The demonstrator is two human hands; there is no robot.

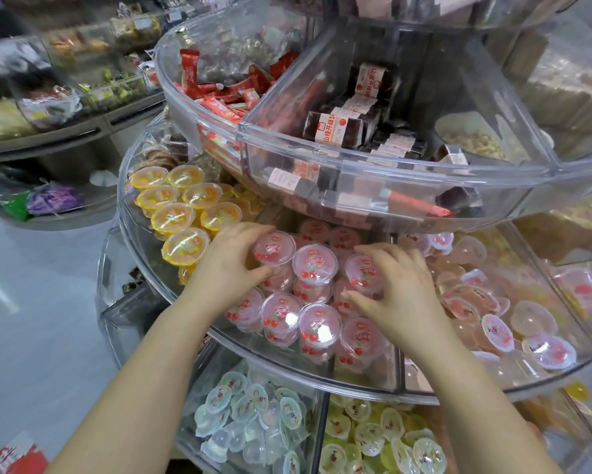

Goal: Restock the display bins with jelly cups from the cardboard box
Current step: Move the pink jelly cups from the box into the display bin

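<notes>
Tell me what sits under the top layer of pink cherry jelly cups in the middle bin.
Under the top pink cherry jelly cups more of the same cups show through the clear curved plastic bin wall. Both hands cover part of the pile, and the bin floor is hidden.

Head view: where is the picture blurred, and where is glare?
Head view: the shelves at far left are smeared by blur; white glare sits on the pink jelly cup lids between the left hand and right hand; the clear bin rim bends with wide-angle distortion.

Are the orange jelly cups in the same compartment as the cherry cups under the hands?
No: the orange jelly cups fill the compartment to the left of the cherry cups.
</notes>
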